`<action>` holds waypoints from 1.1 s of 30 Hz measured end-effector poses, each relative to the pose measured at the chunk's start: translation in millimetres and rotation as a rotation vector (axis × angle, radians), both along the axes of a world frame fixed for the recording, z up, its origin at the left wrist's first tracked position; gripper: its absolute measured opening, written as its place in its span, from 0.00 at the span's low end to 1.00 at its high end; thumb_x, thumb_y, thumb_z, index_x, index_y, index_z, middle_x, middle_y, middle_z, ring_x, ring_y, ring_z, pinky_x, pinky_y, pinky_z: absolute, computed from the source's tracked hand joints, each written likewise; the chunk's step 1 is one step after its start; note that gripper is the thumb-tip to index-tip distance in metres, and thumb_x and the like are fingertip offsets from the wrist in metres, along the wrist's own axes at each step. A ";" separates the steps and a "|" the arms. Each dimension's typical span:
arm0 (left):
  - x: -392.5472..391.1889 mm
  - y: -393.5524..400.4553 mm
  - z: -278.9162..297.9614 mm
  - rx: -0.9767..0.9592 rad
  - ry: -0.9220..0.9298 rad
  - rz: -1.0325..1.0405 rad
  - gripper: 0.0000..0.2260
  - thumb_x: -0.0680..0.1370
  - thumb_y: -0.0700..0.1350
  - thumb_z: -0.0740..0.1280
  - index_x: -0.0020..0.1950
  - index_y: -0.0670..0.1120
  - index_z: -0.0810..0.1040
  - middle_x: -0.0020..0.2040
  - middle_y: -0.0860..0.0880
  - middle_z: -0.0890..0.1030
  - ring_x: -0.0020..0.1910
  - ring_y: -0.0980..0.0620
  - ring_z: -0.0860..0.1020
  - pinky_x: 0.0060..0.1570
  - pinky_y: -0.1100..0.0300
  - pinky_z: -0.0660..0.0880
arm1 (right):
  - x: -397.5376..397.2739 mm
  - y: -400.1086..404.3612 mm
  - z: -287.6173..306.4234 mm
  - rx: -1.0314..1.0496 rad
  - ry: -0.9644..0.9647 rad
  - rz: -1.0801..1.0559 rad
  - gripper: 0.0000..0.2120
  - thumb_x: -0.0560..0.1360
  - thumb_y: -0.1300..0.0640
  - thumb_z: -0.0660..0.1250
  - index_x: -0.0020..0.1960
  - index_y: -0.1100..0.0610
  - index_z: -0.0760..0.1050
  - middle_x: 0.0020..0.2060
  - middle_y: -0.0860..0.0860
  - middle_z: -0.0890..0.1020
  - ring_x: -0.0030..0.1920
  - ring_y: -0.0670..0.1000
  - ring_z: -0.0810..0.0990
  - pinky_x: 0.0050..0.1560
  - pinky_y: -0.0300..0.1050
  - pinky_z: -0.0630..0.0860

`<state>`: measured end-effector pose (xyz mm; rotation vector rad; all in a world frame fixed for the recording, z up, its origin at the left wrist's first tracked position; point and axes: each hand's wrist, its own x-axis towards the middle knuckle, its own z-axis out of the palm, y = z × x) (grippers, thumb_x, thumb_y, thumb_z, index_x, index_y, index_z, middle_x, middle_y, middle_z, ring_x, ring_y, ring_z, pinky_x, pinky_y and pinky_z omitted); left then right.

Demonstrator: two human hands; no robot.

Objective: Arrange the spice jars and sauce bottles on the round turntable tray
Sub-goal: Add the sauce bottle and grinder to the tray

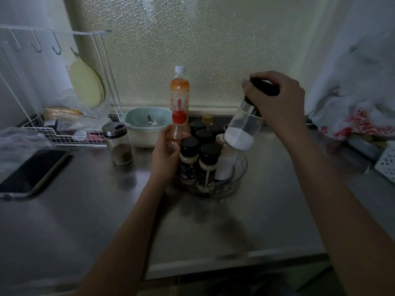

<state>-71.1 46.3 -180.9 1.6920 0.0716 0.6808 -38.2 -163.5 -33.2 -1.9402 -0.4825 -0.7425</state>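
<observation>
A clear round turntable tray [240, 167] sits mid-counter, packed with several black-capped spice jars [189, 159]. My left hand [165, 155] is closed around a small clear bottle with a red cap [178, 127] at the tray's left edge. Behind it stands a tall orange bottle with a white cap [180, 92]. My right hand [275, 101] grips the black lid of a glass jar of white powder [242, 133], held tilted in the air above the tray's right side. A glass jar of brown spice [118, 144] stands alone on the counter to the left.
A phone [32, 171] lies at the left of the steel counter [267, 210]. A white wire rack [64, 133] and a pale green bowl [147, 129] stand at the back left. Plastic bags [359, 99] and a white basket [386, 163] crowd the right.
</observation>
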 end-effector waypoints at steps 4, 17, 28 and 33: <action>-0.7 0.1 -2.3 -0.036 0.036 -0.062 0.26 0.71 0.53 0.68 0.67 0.58 0.65 0.59 0.46 0.79 0.56 0.50 0.79 0.58 0.43 0.76 | -4.7 0.9 0.2 0.024 0.007 0.014 0.13 0.70 0.43 0.71 0.51 0.49 0.81 0.42 0.39 0.81 0.45 0.36 0.80 0.49 0.29 0.75; 7.7 13.8 -13.2 0.089 0.034 -0.170 0.26 0.72 0.52 0.65 0.70 0.58 0.65 0.68 0.51 0.72 0.67 0.50 0.71 0.67 0.46 0.68 | -14.3 59.6 14.9 0.151 -0.088 0.170 0.12 0.71 0.49 0.71 0.51 0.53 0.81 0.41 0.36 0.80 0.44 0.32 0.79 0.48 0.27 0.74; -0.5 24.0 -14.7 0.065 0.106 -0.026 0.09 0.64 0.44 0.73 0.26 0.52 0.77 0.24 0.58 0.76 0.27 0.64 0.70 0.33 0.66 0.68 | 4.6 125.9 -0.6 -0.076 -0.081 0.207 0.20 0.69 0.40 0.70 0.54 0.52 0.80 0.48 0.47 0.85 0.51 0.47 0.81 0.56 0.49 0.77; -13.6 24.3 -5.3 -0.068 0.059 -0.160 0.09 0.68 0.40 0.67 0.29 0.40 0.81 0.26 0.50 0.81 0.31 0.53 0.77 0.36 0.63 0.73 | 8.8 130.1 -11.6 -0.282 -0.029 0.221 0.21 0.68 0.39 0.70 0.55 0.50 0.80 0.51 0.50 0.84 0.53 0.49 0.81 0.54 0.46 0.77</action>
